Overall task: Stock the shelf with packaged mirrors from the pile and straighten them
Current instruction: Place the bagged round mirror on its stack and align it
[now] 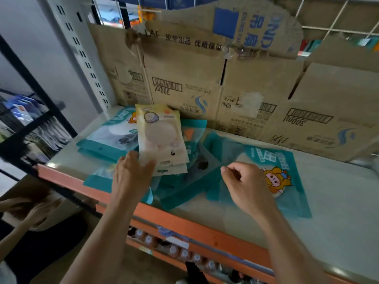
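A loose pile of teal mirror packets (184, 181) lies on the pale shelf board (338, 201). On top of the pile sit two cream-yellow packets (162, 138), stacked and slightly fanned. My left hand (131, 173) rests with straight fingers on the near edge of the cream packets. My right hand (248, 185) hovers over a teal packet with a cartoon figure (276, 179), its fingers loosely curled and nothing visibly in them. More teal packets (114, 134) lie stacked at the back left.
Flattened cardboard boxes (235, 95) line the back of the shelf. An orange rail (184, 226) edges the front, with bottles (184, 253) on the level below. Another person's hands (30, 210) show at lower left beside a black rack (34, 119).
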